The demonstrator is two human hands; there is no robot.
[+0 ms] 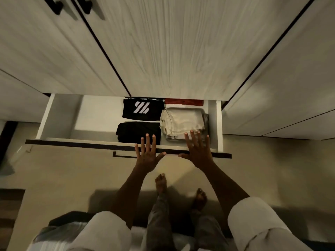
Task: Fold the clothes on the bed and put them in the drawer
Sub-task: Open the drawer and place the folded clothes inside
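Pulled open beneath pale wood-grain wardrobe doors (163,51): white drawer (59,115) holding folded beige garment (183,122), plain black folded garment (134,131), black folded garment with white stripes (143,108), red folded cloth (184,102) at the back. Spread flat, gripping nothing, above the drawer's front edge: left hand (147,154) by the plain black garment, right hand (198,151) with fingertips over the beige one.

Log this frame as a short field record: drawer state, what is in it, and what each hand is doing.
drawer: pulled open, left part bare
contents: black garment with white stripes, plain black garment, beige folded stack, red item at the back
left hand: fingers straight, over the drawer's front edge
right hand: fingers straight, over the front edge, fingertips near the beige stack
holding: nothing
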